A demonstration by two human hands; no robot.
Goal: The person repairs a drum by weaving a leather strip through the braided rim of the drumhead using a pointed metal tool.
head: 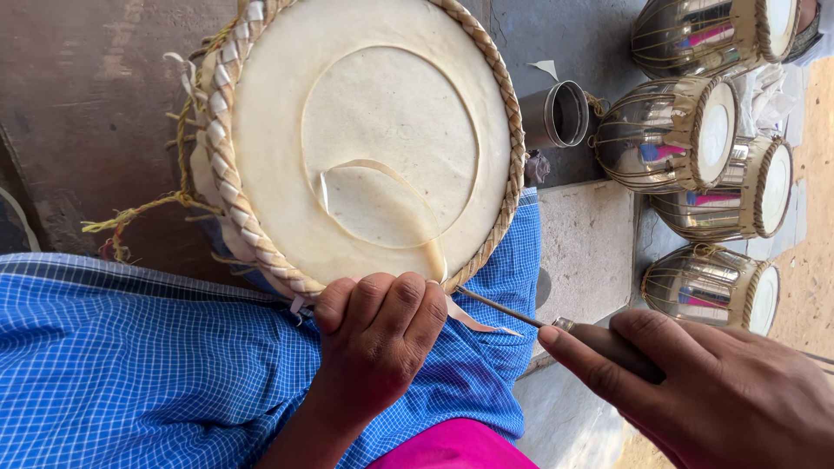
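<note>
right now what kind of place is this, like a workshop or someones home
Most likely a drum maker's workshop, on a bare floor. The left hand steadies a drum head with a braided rim, the right hand holds a wooden-handled tool, and four shiny metal drums lie nearby.

Daylight is bright and even. The pale drumhead reads clearly without glare. Hard reflections streak the metal drum shells at upper right. Soft shadow lies beneath the left hand. The right hand appears slightly soft at the frame edge.
</note>
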